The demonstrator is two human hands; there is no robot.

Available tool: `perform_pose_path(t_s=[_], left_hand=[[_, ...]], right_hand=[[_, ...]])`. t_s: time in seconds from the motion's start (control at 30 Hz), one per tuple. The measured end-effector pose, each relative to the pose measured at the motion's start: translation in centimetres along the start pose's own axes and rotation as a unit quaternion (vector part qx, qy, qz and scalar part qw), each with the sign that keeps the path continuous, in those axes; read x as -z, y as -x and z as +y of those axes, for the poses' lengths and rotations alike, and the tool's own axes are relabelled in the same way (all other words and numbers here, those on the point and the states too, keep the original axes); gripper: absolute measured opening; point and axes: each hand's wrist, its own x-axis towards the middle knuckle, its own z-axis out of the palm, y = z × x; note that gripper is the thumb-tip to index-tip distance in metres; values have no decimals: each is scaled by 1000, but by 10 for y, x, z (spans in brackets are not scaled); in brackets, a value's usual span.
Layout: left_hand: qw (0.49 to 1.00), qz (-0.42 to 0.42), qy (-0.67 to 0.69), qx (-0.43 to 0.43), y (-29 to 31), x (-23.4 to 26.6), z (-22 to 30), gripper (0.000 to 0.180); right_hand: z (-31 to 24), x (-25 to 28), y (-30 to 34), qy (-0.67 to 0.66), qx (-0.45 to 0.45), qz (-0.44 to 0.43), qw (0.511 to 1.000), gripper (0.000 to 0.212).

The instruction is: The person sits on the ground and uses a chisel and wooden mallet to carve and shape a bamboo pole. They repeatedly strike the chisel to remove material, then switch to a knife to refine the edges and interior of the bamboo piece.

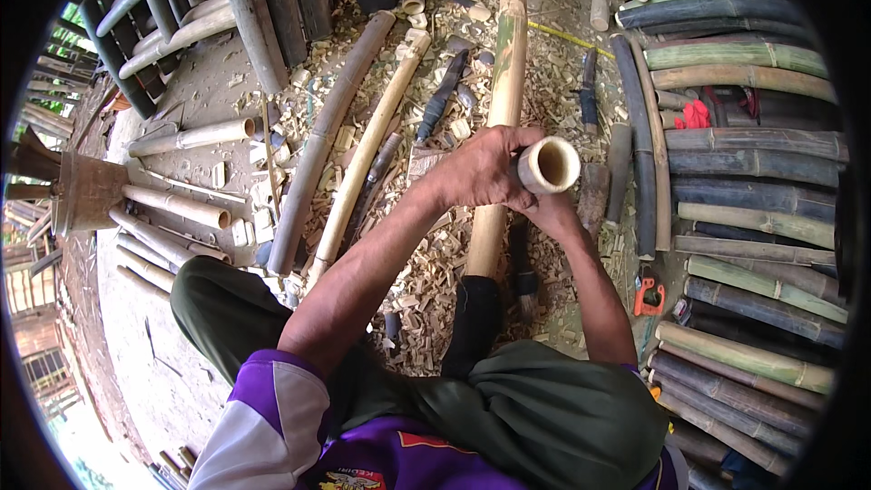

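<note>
A short bamboo tube is raised in front of me, its hollow end turned upward. My left hand is closed round its left side. From below, my right hand grips the same tube; most of its fingers are hidden behind it. Under both hands a long, pale bamboo pole stretches away from me. Its near end meets my dark-covered foot. Left of the pole, a knife with a dark wrapped handle rests near a wooden block.
Wood chips cover the ground. Two long bamboo pieces lie at left, near a bucket-like container. Stacked bamboo lengths line the right side. An orange-handled tool and a second blade tool lie right of the pole.
</note>
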Motion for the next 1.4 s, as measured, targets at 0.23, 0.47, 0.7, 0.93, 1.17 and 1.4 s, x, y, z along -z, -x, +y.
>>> perform_pose_path(t_s=[0.23, 0.47, 0.7, 0.93, 1.17, 1.4], left_hand=[[999, 35, 3, 19, 6, -5, 10, 49], [957, 270, -103, -32, 11, -73, 19, 52], [948, 292, -113, -58, 13, -78, 12, 50], [955, 276, -93, -60, 7, -79, 13, 50], [952, 284, -97, -58, 12, -77, 8, 49], [955, 281, -78, -57, 12, -72, 11, 47]], right_hand=[[-4, 34, -4, -1, -60, 61, 996, 50], [68, 29, 47, 241, -210, 312, 894, 56], [131, -25, 115, 223, -395, 213, 866, 79], [184, -18, 140, 7, -247, 285, 926, 73], [33, -10, 130, -529, -294, 319, 729, 52], [-91, 39, 147, -152, -135, 322, 925, 83]])
